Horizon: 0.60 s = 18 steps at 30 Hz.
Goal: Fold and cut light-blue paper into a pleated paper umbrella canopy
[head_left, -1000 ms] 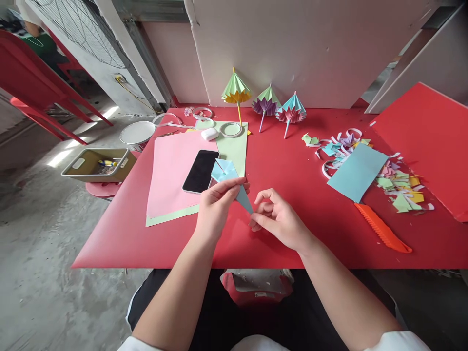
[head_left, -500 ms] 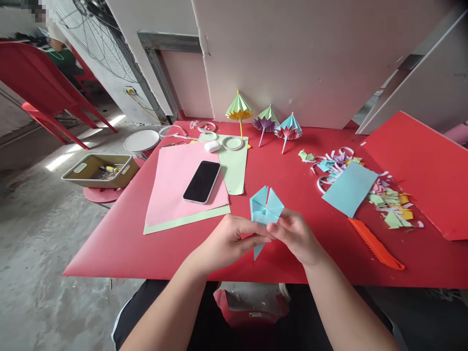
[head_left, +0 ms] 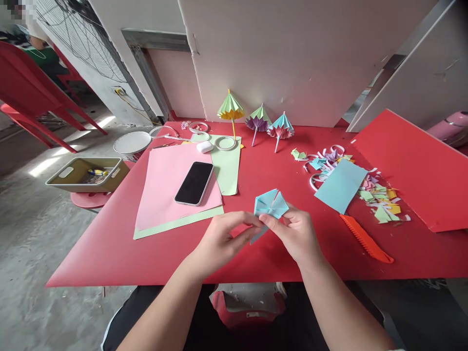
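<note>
A folded piece of light blue paper (head_left: 269, 203) is held up over the red table, its creased flaps facing me and a pointed end hanging below. My right hand (head_left: 292, 229) pinches it along the right and lower edge, thumb on the front. At its lower left, my left hand (head_left: 230, 236) is closed with thumb and fingertips on the paper; part of the paper is hidden behind the fingers. To the right, a flat light blue sheet (head_left: 341, 186) lies on paper scraps, with an orange cutter (head_left: 365, 239) touching its lower corner.
A phone (head_left: 194, 183) rests on pink paper (head_left: 157, 195) and green sheets at left. Three small paper umbrellas (head_left: 230, 108) stand at the back beside tape rolls (head_left: 225, 143) and a white case (head_left: 204, 146). Colourful scraps (head_left: 383, 197) lie near a red board (head_left: 413, 165). A bin (head_left: 84, 183) sits left.
The folded paper has tilted, its top leaning right and its lower point swinging left and up. Both hands still hold it. The whole view has shifted slightly.
</note>
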Each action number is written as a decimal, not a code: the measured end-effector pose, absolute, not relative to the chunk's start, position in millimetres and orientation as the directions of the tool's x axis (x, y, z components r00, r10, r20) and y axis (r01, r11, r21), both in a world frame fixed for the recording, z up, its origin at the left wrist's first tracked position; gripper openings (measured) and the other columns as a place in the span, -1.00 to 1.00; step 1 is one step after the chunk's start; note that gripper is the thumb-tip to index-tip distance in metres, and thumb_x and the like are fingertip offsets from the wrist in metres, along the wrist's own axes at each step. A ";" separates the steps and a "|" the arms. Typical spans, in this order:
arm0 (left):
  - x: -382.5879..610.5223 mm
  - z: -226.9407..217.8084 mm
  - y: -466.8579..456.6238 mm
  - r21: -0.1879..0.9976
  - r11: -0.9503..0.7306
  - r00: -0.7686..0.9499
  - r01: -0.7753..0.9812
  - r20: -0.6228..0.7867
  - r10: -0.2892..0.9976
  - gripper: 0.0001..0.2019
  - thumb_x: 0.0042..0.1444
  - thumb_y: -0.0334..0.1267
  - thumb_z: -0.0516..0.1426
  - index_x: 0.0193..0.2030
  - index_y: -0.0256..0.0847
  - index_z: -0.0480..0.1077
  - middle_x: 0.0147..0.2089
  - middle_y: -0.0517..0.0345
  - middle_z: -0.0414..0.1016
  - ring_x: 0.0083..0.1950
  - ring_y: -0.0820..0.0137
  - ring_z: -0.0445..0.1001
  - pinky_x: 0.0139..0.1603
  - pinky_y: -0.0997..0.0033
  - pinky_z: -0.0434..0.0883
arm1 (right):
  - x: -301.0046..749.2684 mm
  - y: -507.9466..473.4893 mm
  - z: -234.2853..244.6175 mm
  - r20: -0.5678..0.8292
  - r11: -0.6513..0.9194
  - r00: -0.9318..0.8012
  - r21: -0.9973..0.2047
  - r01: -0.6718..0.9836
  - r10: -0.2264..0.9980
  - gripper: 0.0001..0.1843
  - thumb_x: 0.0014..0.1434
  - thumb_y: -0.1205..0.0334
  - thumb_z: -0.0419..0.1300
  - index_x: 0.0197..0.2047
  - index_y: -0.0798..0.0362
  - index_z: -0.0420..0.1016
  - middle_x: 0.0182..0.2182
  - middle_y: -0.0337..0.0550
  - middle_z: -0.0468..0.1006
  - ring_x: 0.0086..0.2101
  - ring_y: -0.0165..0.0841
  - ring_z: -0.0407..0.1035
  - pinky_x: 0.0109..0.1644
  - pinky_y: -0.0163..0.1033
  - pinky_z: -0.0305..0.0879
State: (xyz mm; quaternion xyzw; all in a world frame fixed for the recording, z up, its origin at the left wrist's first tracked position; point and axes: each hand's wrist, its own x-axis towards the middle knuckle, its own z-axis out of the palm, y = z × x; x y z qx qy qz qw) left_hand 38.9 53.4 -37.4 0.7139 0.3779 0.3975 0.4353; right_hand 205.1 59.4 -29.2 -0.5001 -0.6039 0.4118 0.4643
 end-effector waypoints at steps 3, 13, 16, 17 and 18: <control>44.3 -43.1 53.1 0.946 -0.305 0.170 0.111 0.284 0.944 -0.86 0.08 -0.34 0.17 -0.27 -0.16 0.26 -0.33 0.25 0.41 -0.29 0.49 0.45 -0.25 0.50 0.42 | 207.2 59.7 -29.5 0.170 0.186 -0.077 -0.937 0.296 0.982 -0.82 0.05 0.06 0.23 -0.42 -0.02 0.55 -0.40 -0.20 0.49 -0.32 -0.34 0.38 -0.25 -0.27 0.30; 53.6 -48.9 55.0 0.992 -0.128 0.075 -0.019 0.129 0.989 -0.86 0.09 -0.30 0.15 -0.32 -0.18 0.21 -0.38 0.26 0.34 -0.36 0.49 0.43 -0.33 0.45 0.47 | 217.4 73.3 -39.4 -0.007 0.004 -0.090 -0.993 0.119 0.996 -0.74 -0.02 0.01 0.27 -0.47 0.04 0.46 -0.55 -0.27 0.42 -0.47 -0.43 0.29 -0.35 -0.31 0.25; 54.2 -51.5 56.6 0.998 -0.065 0.110 0.001 0.064 0.992 -0.87 0.11 -0.27 0.13 -0.30 -0.17 0.21 -0.38 0.26 0.34 -0.34 0.47 0.44 -0.30 0.42 0.47 | 220.6 79.3 -40.9 -0.089 -0.070 -0.126 -0.986 0.150 0.988 -0.73 -0.02 0.01 0.27 -0.46 0.06 0.41 -0.57 -0.29 0.37 -0.51 -0.46 0.24 -0.40 -0.32 0.24; 54.3 -52.9 57.4 0.999 -0.040 0.126 0.029 0.036 0.991 -0.88 0.12 -0.25 0.12 -0.28 -0.16 0.21 -0.38 0.26 0.35 -0.35 0.47 0.44 -0.29 0.42 0.47 | 221.9 81.7 -43.0 -0.115 -0.093 -0.136 -0.983 0.159 0.984 -0.72 -0.03 0.01 0.27 -0.41 0.05 0.41 -0.55 -0.30 0.38 -0.51 -0.45 0.24 -0.43 -0.32 0.23; 54.4 -54.5 58.1 0.997 -0.019 0.149 0.080 0.007 0.989 -0.88 0.13 -0.23 0.11 -0.26 -0.15 0.21 -0.39 0.26 0.37 -0.35 0.46 0.44 -0.30 0.42 0.46 | 223.3 84.2 -46.3 -0.139 -0.112 -0.145 -0.978 0.175 0.980 -0.70 -0.04 0.01 0.27 -0.33 0.03 0.40 -0.54 -0.31 0.39 -0.51 -0.45 0.24 -0.47 -0.33 0.23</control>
